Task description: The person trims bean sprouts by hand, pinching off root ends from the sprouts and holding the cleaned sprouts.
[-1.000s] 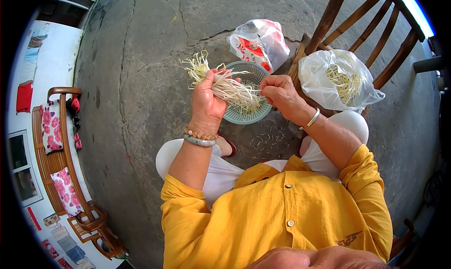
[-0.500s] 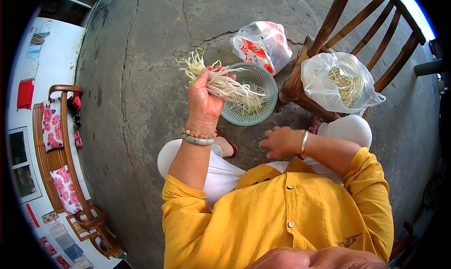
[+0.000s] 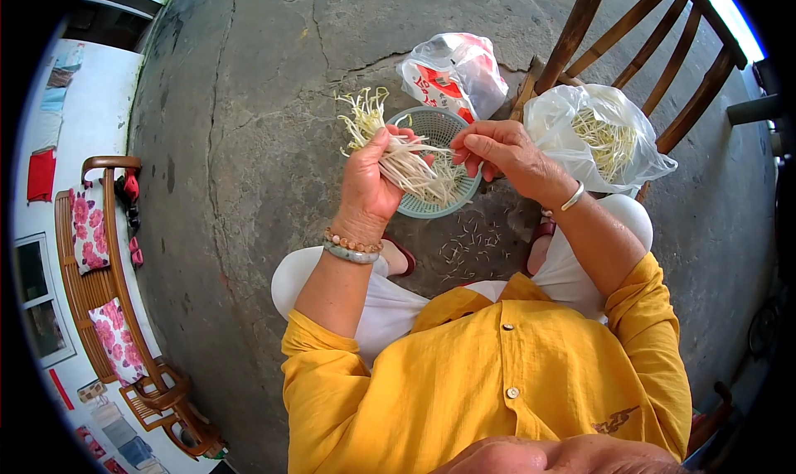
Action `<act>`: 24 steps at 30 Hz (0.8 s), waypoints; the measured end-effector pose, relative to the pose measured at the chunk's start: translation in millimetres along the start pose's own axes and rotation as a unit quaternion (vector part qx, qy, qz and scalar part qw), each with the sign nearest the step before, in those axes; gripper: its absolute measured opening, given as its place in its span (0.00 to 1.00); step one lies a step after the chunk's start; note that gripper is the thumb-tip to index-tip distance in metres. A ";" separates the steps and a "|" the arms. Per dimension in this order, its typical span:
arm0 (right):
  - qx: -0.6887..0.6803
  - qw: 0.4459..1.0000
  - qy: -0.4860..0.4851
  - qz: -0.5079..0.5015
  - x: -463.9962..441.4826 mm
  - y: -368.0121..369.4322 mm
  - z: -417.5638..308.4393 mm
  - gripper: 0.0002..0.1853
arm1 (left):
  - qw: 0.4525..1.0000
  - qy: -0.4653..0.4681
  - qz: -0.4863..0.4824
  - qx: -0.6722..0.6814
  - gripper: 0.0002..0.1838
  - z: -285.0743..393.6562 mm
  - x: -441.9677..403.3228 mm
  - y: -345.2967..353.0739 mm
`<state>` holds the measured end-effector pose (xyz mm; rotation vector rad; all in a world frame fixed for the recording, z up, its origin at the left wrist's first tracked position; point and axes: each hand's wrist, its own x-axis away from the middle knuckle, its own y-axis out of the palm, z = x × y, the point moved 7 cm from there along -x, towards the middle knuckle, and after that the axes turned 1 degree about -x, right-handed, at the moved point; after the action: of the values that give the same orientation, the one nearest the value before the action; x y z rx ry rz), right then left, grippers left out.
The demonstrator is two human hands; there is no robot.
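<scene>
My left hand is closed round a bunch of bean sprouts, their yellow heads pointing to the upper left and their root ends to the right. Under the bunch is a pale green colander with more sprouts in it. At the colander's right side, my right hand has its thumb and fingertips drawn together close to the root ends. Whatever lies between those fingertips is too small to make out. Small root bits are scattered on the floor below the colander.
A white and red plastic bag lies behind the colander. On a wooden chair at the right rests an open clear bag of sprouts. A wooden bench with floral cushions stands at the far left.
My right hand went down over the floor half a second ago and is now back up by the root ends. My left hand keeps its hold on the bunch.
</scene>
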<state>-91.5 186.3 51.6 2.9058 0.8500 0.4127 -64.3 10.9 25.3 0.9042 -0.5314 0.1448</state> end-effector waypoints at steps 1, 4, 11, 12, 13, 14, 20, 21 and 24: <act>-0.007 1.000 0.005 -0.011 1.0 2.4 -1.9 0.16 | 1.000 0.001 0.000 -0.007 0.09 -1.5 -0.3 0.7; -0.017 0.999 0.014 -0.040 1.6 7.7 -2.9 0.14 | 1.000 0.004 0.000 -0.027 0.09 -4.9 -1.2 2.5; 0.080 0.994 -0.070 -0.027 -3.6 7.5 -1.9 0.09 | 0.999 0.002 -0.012 -0.052 0.09 -8.4 -1.7 6.5; 0.123 0.987 -0.107 -0.012 -3.4 7.2 -5.2 0.08 | 0.998 0.003 -0.012 -0.056 0.09 -9.0 -2.1 6.3; 0.130 0.986 -0.104 0.009 -3.1 5.0 -5.4 0.08 | 0.998 0.003 -0.016 -0.056 0.09 -10.4 -3.3 5.2; 0.137 0.985 -0.101 0.029 -2.2 3.6 -7.2 0.08 | 0.998 0.005 -0.020 -0.056 0.09 -12.7 -5.3 3.5; 0.105 0.986 -0.087 0.095 -1.6 -5.2 3.5 0.07 | 0.998 0.003 -0.014 -0.064 0.09 -15.3 -2.2 8.8; 0.090 0.987 -0.083 0.106 -1.4 -6.8 5.2 0.07 | 0.998 0.007 -0.010 -0.069 0.09 -14.6 -1.6 9.2; -0.047 0.989 -0.032 0.138 -1.2 -11.7 9.7 0.07 | 0.998 0.000 0.001 -0.057 0.09 -12.6 -0.9 8.4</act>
<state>-95.9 195.5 40.2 2.9361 0.4058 0.3652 -63.2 26.0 24.6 0.7920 -0.5347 0.1159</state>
